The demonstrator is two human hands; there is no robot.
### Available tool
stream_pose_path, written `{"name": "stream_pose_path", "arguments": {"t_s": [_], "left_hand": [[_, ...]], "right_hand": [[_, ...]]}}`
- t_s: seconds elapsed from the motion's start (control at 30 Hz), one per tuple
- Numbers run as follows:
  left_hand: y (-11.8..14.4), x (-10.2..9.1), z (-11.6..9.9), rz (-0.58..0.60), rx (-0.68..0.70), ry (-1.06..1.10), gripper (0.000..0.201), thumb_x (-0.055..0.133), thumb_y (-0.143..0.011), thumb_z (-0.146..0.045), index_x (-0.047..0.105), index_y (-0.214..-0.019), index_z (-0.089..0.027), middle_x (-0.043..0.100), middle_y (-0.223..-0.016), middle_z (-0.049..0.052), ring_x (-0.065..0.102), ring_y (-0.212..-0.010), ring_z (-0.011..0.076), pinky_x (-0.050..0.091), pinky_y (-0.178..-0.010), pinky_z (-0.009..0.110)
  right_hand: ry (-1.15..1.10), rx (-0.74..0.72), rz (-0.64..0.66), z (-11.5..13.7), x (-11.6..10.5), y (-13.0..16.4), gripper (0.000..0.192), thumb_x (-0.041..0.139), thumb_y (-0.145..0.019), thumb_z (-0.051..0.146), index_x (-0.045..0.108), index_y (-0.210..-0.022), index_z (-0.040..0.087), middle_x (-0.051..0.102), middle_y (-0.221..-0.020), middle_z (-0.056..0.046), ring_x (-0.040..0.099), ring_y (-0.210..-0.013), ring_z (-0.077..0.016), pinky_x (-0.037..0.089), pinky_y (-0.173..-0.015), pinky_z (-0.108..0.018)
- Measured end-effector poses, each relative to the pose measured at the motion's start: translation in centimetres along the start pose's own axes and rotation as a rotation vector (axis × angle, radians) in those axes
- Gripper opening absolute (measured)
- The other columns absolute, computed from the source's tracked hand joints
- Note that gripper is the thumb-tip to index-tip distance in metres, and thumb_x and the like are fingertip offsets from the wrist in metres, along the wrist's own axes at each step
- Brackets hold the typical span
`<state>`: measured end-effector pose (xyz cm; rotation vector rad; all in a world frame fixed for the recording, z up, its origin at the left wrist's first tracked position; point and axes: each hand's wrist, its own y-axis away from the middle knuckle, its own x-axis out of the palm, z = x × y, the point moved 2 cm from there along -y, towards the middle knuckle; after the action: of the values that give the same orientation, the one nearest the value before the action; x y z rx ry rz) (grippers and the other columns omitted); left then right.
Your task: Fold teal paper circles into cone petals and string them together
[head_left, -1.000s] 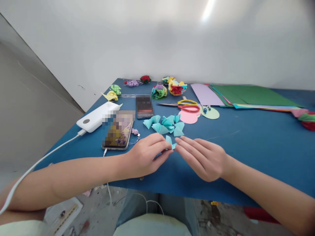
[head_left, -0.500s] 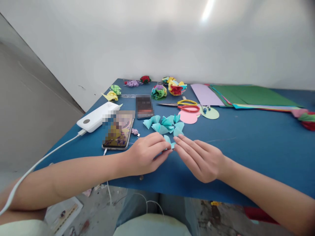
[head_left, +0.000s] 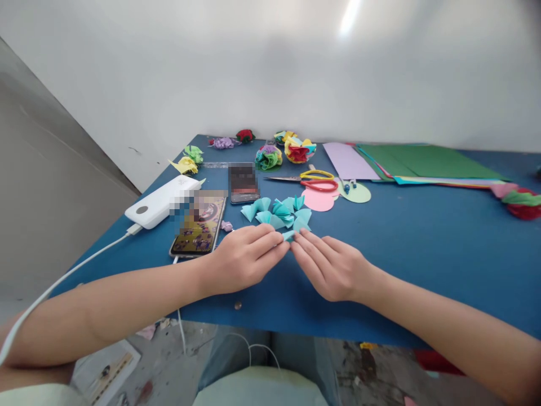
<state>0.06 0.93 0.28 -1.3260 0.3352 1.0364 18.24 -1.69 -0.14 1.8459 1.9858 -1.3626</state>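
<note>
Blue desk across the middle of the frame, with plain surface at right and a far edge along a pale, glossy wall; streak of reflected light at upper centre, grey panel at far left. Below the near edge, grey floor with stains and scattered scraps. At centre, just above the desk, small turquoise paper piece, pinched narrowly in the fingers of the left hand; right hand with fingers pressed together and tips at the piece's right end, thumb hidden, grip impossible to tell. Just beyond, cluster of folded turquoise papers. Farther back, scissors and, at upper right, stacked coloured sheets; at centre left, white power bank beside a phone.
</note>
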Motion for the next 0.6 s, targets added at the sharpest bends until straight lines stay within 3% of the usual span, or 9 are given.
{"name": "stream_pose_path", "arguments": {"t_s": [0.3,0.6], "left_hand": [[-0.5,0.2,-0.1,0.098,-0.075,-0.129,0.012,0.048,-0.086,-0.014,0.056,-0.093,-0.011,0.06,-0.083,0.008,0.057,-0.075,0.0164,0.05,-0.067,0.031],[-1.3,-0.3,-0.3,0.05,-0.07,-0.143,0.006,0.051,-0.084,-0.014,0.055,-0.083,-0.009,0.058,-0.073,0.007,0.053,-0.069,0.0167,0.048,-0.062,0.029]], "right_hand": [[0.005,0.069,-0.019,0.1,0.1,-0.2,0.021,0.046,-0.084,0.011,0.061,-0.094,0.001,0.066,-0.094,-0.021,0.064,-0.089,-0.0269,0.051,-0.063,-0.031],[0.036,0.081,0.0,0.2,0.1,-0.2,0.022,0.045,-0.085,0.011,0.061,-0.095,0.001,0.066,-0.094,-0.02,0.065,-0.087,-0.0259,0.051,-0.063,-0.031]]}}
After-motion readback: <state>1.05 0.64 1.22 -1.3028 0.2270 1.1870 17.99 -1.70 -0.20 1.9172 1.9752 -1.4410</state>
